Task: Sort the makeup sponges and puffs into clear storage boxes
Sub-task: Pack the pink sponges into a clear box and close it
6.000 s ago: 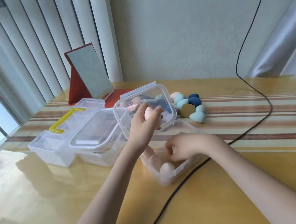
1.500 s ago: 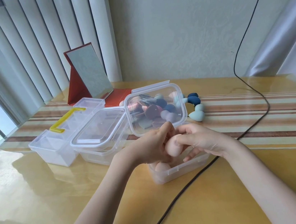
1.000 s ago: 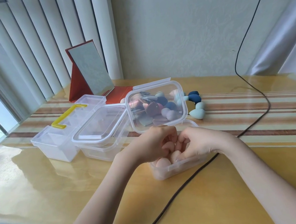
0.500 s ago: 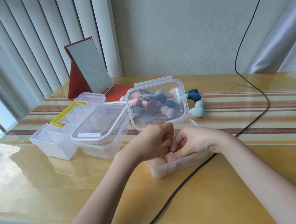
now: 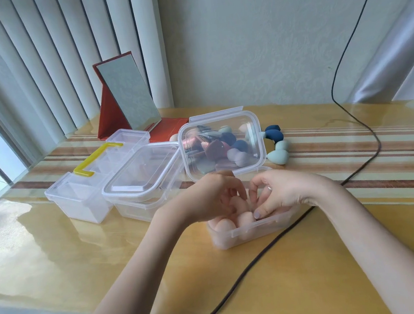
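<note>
Peach sponges [image 5: 225,226] lie packed in the open clear box [image 5: 262,226] at the middle of the surface [image 5: 319,260], and both hands are down inside it. The left hand [image 5: 214,198] has its fingers curled over one sponge, though whether it actually grips it cannot be told. The right hand [image 5: 276,195] also curls its fingers among the sponges, its thumb tip resting on one near the front wall; a firm grasp cannot be told here either. The box's lid [image 5: 221,145] stands upright behind the hands. Through and beside it shows a loose heap of mixed sponges and puffs [image 5: 275,147] in blue, teal and maroon. To the left sit a closed clear box [image 5: 140,181] and a yellow-handled case [image 5: 85,183]. A black cable [image 5: 253,258] runs just beside the open box.
</note>
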